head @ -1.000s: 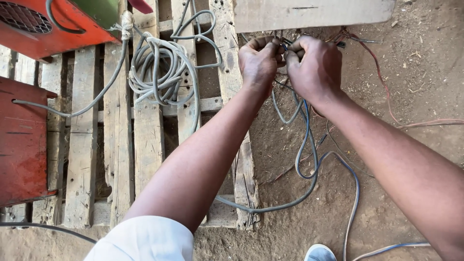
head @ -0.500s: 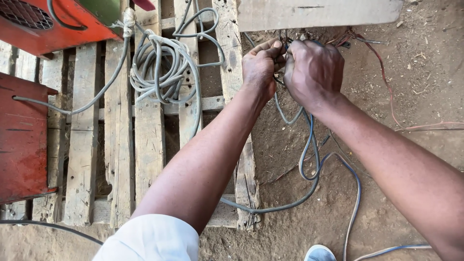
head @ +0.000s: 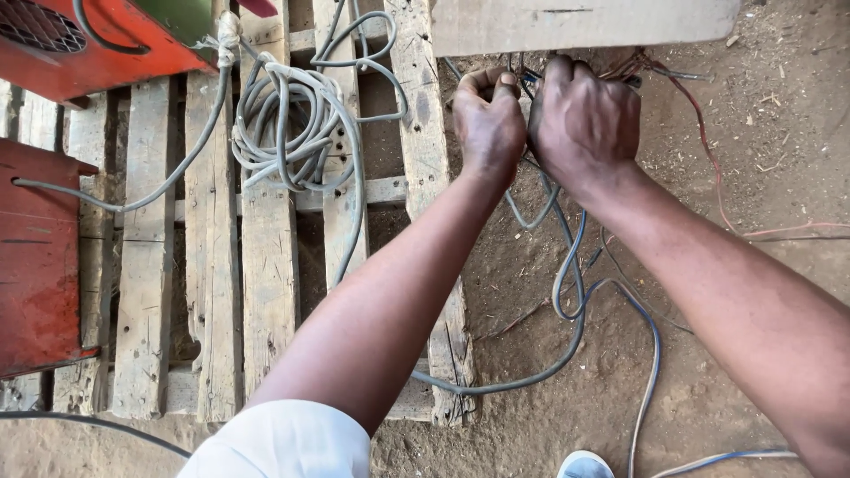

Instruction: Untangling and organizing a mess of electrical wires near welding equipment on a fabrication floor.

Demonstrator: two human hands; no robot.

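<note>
Dirt ground (head: 761, 133); wooden pallet (head: 266, 265); red machines (head: 35, 257); coiled cable (head: 292, 124).

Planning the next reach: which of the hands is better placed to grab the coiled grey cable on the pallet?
Left. The left hand is closest to the coiled grey cable on the pallet; the right hand would probably have to cross over it.

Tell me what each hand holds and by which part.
Both hands, left and right, are closed on the wires near their ends, just below the plank. Which strands each one grips is hidden by the fingers.
</note>
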